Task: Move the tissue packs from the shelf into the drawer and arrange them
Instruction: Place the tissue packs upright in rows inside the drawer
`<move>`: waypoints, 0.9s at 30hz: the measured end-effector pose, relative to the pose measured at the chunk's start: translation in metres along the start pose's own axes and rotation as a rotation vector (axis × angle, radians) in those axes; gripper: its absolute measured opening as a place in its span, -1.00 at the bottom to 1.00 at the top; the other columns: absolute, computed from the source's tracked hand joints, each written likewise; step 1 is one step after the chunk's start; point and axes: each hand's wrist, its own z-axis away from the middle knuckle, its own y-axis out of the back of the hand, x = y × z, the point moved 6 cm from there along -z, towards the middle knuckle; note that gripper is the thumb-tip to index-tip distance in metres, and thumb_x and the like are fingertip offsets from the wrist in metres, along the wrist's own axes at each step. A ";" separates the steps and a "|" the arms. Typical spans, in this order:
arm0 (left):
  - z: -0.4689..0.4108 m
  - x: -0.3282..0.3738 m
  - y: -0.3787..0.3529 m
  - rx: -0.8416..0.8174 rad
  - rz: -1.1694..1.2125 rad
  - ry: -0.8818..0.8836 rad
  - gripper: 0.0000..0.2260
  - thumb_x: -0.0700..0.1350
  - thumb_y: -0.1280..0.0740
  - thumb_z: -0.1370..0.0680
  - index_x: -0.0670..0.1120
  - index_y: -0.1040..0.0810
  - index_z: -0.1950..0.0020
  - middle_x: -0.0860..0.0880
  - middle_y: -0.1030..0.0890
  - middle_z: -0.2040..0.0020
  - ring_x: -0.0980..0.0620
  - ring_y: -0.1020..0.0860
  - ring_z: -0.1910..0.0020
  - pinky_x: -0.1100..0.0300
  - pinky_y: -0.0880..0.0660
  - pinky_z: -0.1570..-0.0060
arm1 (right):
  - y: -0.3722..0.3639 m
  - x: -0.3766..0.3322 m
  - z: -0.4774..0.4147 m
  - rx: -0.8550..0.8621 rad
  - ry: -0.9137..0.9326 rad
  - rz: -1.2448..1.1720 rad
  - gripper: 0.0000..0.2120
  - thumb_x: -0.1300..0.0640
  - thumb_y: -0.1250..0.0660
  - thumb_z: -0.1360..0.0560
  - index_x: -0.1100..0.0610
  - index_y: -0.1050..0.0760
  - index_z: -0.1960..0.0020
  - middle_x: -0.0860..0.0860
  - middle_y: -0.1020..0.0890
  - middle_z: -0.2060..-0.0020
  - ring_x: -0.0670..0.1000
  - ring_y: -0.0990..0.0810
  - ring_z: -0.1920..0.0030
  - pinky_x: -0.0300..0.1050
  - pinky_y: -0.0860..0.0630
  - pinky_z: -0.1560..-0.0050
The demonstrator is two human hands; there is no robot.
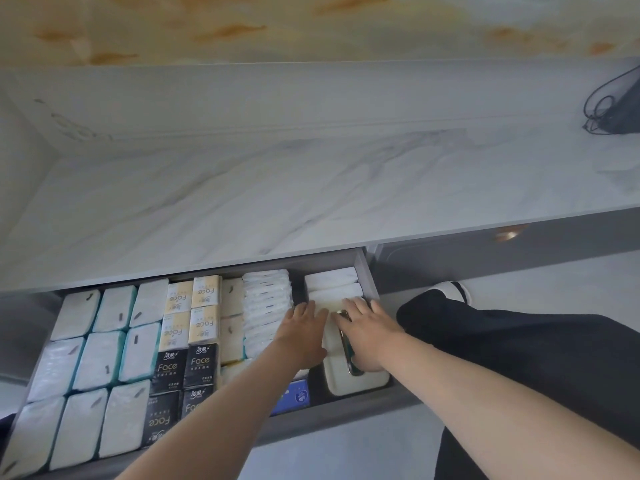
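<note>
Pressing with straight, spread fingers that grip nothing, the left hand (pixel 306 327) and right hand (pixel 363 329) lie flat on a cream rectangular tissue pack (pixel 360 379) at the right end of the open grey drawer (pixel 367 275), just before two white soft packs (pixel 330 277). It looks light, squashy and film-slick; taking its long sides between flat palms should suit.

A black device (pixel 628 110) with a looped cable (pixel 598 109) sits far right. Nearer, a copper knob (pixel 509 234) sticks out of a grey front (pixel 540 258).
</note>
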 end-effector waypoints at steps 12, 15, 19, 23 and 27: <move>0.014 0.001 -0.005 0.057 -0.005 -0.116 -0.34 0.02 -0.26 -0.59 -0.06 -0.02 -0.60 -0.17 -0.07 -0.59 -0.12 -0.01 -0.58 -0.01 0.11 -0.55 | 0.004 0.001 -0.008 -0.090 -0.003 0.041 -0.35 0.02 -0.30 -0.48 0.05 -0.20 -0.52 0.15 -0.32 -0.40 0.19 -0.31 -0.41 0.28 -0.11 -0.44; 0.029 0.002 0.005 0.172 0.058 -0.184 -0.54 -0.11 -0.21 -0.59 -0.05 -0.31 -0.50 -0.09 -0.28 -0.51 -0.09 -0.13 -0.53 0.00 -0.05 -0.52 | 0.025 -0.012 -0.001 -0.049 0.044 -0.096 -0.53 0.00 -0.25 -0.53 0.07 -0.34 -0.42 0.12 -0.42 -0.27 0.18 -0.45 -0.27 0.12 -0.34 -0.29; 0.066 -0.016 0.017 0.142 0.328 -0.212 -0.70 -0.02 -0.24 -0.52 0.02 -0.54 -0.23 0.05 -0.50 -0.19 0.03 -0.39 -0.24 0.13 -0.37 -0.27 | 0.049 -0.043 0.015 -0.033 0.153 -0.260 -0.76 0.02 -0.22 -0.52 0.06 -0.52 -0.12 0.06 -0.56 -0.02 0.15 -0.58 0.01 0.02 -0.55 0.01; 0.103 -0.030 0.009 0.051 0.212 -0.277 -0.36 0.44 -0.27 -0.31 0.12 -0.46 -0.26 0.14 -0.40 -0.21 0.11 -0.31 -0.20 0.16 -0.33 -0.26 | 0.041 -0.063 0.031 -0.222 0.234 -0.419 -0.37 -0.34 -0.40 -0.32 -0.04 -0.42 -0.27 -0.04 -0.53 -0.13 0.07 -0.55 -0.09 0.03 -0.54 -0.07; 0.118 -0.036 -0.003 -0.053 0.142 -0.236 -0.19 0.52 -0.36 -0.21 0.16 -0.35 -0.35 0.16 -0.34 -0.25 0.11 -0.27 -0.22 0.11 -0.32 -0.30 | 0.029 -0.072 0.039 -0.272 0.291 -0.298 0.03 -0.39 -0.52 -0.18 -0.10 -0.19 -0.52 -0.06 -0.39 -0.33 0.06 -0.46 -0.27 0.06 -0.49 -0.21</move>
